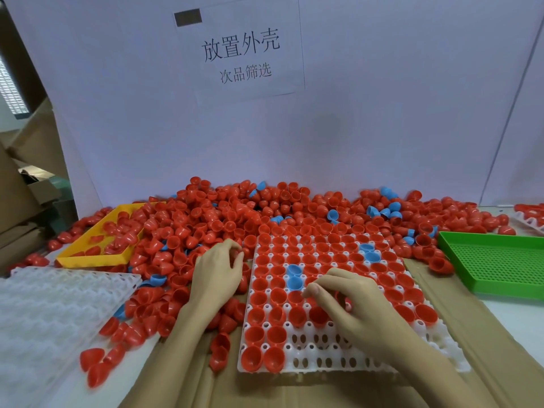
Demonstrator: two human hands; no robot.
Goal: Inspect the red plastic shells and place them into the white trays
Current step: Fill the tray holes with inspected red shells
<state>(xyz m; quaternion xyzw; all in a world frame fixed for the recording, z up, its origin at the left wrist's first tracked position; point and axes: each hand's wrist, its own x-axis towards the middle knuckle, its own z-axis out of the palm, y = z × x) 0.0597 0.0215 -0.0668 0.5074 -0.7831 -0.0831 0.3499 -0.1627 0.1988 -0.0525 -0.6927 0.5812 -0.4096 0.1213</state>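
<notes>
Empty white moulded plastic tray (pixel 59 313) waits far left. Left hand (pixel 217 275) curls into the glossy red cup-shaped shells heap (pixel 206 219) on the counter, apparently picking (grip unclear). Right hand (pixel 350 301) hovers, fingers bent, over the nearly full white socket tray (pixel 368 351), seating a shell; hands apart.

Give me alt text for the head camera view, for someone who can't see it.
Two bare hands work at a white tray mostly filled with red shells and a few blue ones: the right hand reaches over its cups, the left hand picks at the loose pile of red shells beside it. A yellow tray sits left, a green tray right.
</notes>
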